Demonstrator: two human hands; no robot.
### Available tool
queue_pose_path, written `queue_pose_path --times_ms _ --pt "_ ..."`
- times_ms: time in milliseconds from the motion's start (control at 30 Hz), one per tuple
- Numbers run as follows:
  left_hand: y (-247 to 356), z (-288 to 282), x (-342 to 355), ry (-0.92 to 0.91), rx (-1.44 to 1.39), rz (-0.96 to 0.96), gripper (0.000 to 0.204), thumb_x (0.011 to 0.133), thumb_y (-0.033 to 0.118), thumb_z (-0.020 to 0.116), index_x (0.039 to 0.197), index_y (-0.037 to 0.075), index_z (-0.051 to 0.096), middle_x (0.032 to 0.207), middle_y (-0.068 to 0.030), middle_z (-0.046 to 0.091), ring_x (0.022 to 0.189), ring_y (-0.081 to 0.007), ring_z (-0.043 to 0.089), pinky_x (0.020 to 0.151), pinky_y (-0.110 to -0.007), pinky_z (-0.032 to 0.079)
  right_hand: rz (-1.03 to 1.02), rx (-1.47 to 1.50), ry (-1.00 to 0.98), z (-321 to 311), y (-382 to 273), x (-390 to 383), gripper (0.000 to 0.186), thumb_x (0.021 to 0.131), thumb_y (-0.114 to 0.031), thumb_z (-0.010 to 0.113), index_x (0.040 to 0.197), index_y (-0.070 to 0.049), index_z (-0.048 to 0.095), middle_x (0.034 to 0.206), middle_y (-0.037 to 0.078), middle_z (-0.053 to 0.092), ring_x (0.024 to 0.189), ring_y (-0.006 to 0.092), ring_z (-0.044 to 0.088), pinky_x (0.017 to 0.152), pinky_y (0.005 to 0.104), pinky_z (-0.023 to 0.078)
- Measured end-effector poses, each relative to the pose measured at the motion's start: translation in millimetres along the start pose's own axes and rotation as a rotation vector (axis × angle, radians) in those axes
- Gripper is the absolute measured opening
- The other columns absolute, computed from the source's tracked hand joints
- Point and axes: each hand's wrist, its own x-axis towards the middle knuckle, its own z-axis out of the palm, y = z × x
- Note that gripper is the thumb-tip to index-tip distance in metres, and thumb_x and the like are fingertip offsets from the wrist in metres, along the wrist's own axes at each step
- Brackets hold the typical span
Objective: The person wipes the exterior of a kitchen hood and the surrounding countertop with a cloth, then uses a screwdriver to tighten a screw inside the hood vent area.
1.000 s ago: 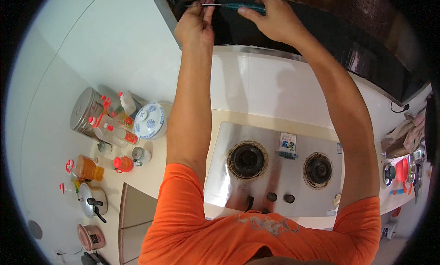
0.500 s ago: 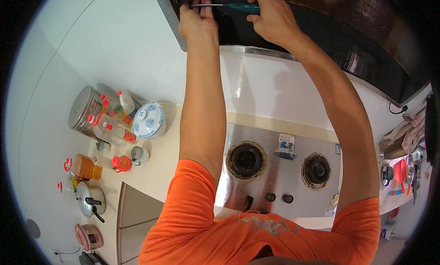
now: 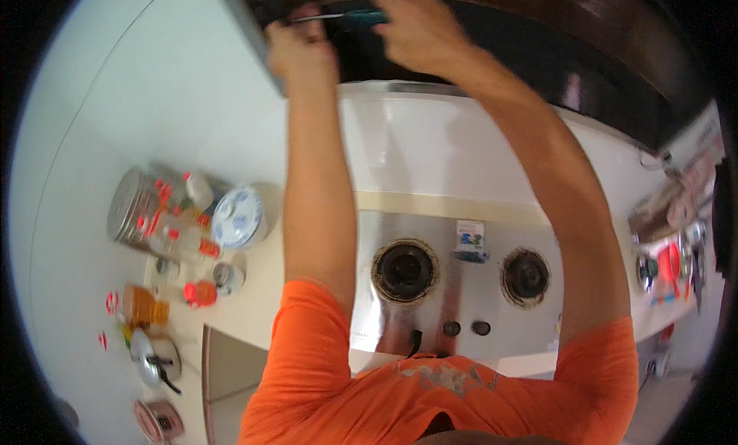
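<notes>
Overhead, both hands are reaching up to the dark underside of a range hood [image 3: 492, 37] near the top of the view. The right hand [image 3: 419, 30] is closing around the teal handle of a screwdriver [image 3: 346, 17], which is lying roughly level with its thin metal shaft pointing toward the person's left. The left hand [image 3: 296, 49] is curling into a loose fist just beside the shaft's tip, at the hood's grey left edge; whether its fingers are actually pinching the tip or only steadying near it is hard to tell, since this part of the picture is blurred. Both forearms are stretching upward from orange short sleeves (the shirt is filling the lower edge of the frame). Far below the hands, a steel two-burner stove [image 3: 450, 291] is sitting on the pale desk [image 3: 254, 306], with a small blue-and-white box [image 3: 470, 240] lying between its burners. To the left, a blue-patterned bowl [image 3: 237, 216], a metal canister [image 3: 129, 208], several red-capped bottles [image 3: 181, 241] and a bottle of amber oil [image 3: 142, 306] are crowding the desk's corner.
</notes>
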Motion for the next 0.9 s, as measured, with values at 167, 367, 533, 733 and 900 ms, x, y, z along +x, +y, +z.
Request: queue_pose_path --times_ms 167,367,533,733,900 --pt "35.2 -56.0 86.8 -0.179 -0.016 -0.11 0.028 0.099 0.013 0.048 0.118 -0.008 0.054 0.115 -0.0216 0.061 0.101 -0.0345 0.064 0.087 -0.043 0.061 0.119 0.155 -0.032 9.7 -33.4 12.0 0.039 0.073 -0.011 0.074 0.109 0.001 0.062 0.092 0.025 0.067 0.092 0.0426 0.066 0.079 0.0515 0.053" --pt "0.5 -23.8 43.0 -0.057 0.039 -0.122 0.033 0.102 0.009 0.043 0.123 -0.015 0.05 0.12 -0.0263 0.059 0.108 -0.0366 0.062 0.093 -0.042 0.06 0.101 0.296 -0.211 -4.8 -3.0 -6.7 0.019 0.073 0.0 0.058 0.084 0.011 0.07 0.09 0.036 0.067 0.09 0.0462 0.068 0.083 0.0487 0.054" --pt "18.0 -22.0 50.1 -0.051 0.139 -0.085 0.037 0.106 0.014 0.036 0.124 -0.016 0.048 0.124 -0.0259 0.058 0.113 -0.0343 0.061 0.099 -0.04 0.057 -0.121 0.059 0.153 8.8 -11.9 -9.8 0.032 0.078 -0.002 0.063 0.108 0.009 0.066 0.1 0.033 0.065 0.102 0.0465 0.062 0.084 0.0484 0.054" --pt "22.9 -33.5 74.7 -0.137 0.096 -0.133 0.036 0.105 0.012 0.036 0.126 -0.016 0.048 0.13 -0.0266 0.056 0.116 -0.0341 0.06 0.104 -0.041 0.054 -0.018 0.12 0.143 14.3 -15.2 -3.4 0.036 0.079 -0.008 0.065 0.111 0.01 0.064 0.101 0.035 0.062 0.1 0.0487 0.06 0.087 0.0544 0.051" --pt "26.3 -36.2 74.3 -0.135 0.066 -0.165 0.034 0.104 0.009 0.038 0.125 -0.016 0.048 0.128 -0.0264 0.058 0.115 -0.0342 0.061 0.102 -0.041 0.055 -0.157 -0.084 -0.184 -4.0 -13.4 0.8 0.033 0.08 -0.012 0.064 0.102 0.013 0.065 0.102 0.036 0.061 0.1 0.0484 0.06 0.087 0.0556 0.051"
